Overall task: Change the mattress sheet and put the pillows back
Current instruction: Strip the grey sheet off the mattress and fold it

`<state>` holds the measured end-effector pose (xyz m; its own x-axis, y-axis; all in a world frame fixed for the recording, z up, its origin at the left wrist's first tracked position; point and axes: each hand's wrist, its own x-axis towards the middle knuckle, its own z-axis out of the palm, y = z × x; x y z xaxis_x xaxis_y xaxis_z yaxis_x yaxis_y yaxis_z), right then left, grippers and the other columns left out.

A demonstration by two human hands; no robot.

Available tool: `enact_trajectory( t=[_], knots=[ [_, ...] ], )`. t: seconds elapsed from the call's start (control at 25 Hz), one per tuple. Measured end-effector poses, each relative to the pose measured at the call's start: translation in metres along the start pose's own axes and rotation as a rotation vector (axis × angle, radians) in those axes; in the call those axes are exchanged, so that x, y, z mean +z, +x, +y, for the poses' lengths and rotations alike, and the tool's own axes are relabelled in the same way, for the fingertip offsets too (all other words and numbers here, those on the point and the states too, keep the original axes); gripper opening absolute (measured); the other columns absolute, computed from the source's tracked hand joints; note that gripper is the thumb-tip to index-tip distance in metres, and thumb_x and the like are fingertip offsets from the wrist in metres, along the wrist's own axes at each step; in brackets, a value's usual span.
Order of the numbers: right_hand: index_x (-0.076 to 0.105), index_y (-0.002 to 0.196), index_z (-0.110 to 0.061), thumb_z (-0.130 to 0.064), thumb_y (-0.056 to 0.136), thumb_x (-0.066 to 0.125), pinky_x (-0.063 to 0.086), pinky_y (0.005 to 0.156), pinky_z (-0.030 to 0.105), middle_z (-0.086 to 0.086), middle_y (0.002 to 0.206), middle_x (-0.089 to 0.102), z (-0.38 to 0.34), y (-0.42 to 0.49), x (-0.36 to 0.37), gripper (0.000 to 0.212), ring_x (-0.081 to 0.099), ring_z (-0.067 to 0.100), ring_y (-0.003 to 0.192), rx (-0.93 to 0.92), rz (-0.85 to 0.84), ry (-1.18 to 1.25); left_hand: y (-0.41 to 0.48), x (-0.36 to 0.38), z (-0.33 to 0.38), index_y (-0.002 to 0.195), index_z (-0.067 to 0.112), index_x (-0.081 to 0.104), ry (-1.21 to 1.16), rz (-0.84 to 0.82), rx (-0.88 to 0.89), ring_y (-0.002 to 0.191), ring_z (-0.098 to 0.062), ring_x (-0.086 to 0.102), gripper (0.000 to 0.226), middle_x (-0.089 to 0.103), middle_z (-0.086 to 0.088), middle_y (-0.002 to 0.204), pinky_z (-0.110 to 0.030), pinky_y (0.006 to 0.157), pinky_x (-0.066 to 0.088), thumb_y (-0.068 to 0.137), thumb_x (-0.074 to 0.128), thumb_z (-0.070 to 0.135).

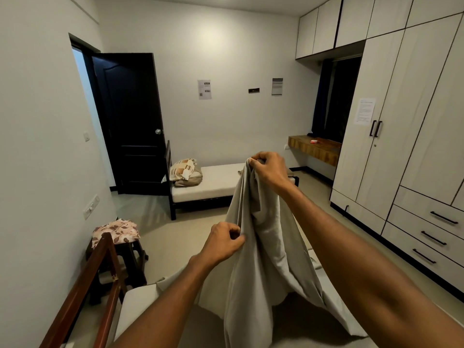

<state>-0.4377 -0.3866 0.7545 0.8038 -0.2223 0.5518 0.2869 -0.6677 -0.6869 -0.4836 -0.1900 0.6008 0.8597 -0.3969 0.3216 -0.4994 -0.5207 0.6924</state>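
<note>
Nearest you, above the mattress (140,305), your left hand (223,241) pinches an edge of the grey sheet (261,247) between thumb and curled fingers. Higher and farther out, your right hand (270,168) grips its bunched top, so the cloth hangs down onto the mattress. Beyond, pillows (185,172) sit stacked on a second bed (213,187) near the dark door (130,121).
</note>
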Motion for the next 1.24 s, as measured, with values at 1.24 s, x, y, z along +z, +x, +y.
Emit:
enact_trajectory(
  t=[1.24],
  knots=[
    [0.079, 0.111, -0.014, -0.032, 0.101, 0.066, 0.059, 0.090, 0.036, 0.004, 0.106, 0.076, -0.033, 0.103, -0.005, 0.024, 0.071, 0.023, 0.097, 0.241, 0.233, 0.235, -0.010, -0.098, -0.013, 0.078, 0.000, 0.074, -0.477, -0.115, -0.067, 0.083, -0.024, 0.067, 0.045, 0.067, -0.017, 0.080, -0.035, 0.080, 0.059, 0.082, 0.087, 0.043]
  ],
)
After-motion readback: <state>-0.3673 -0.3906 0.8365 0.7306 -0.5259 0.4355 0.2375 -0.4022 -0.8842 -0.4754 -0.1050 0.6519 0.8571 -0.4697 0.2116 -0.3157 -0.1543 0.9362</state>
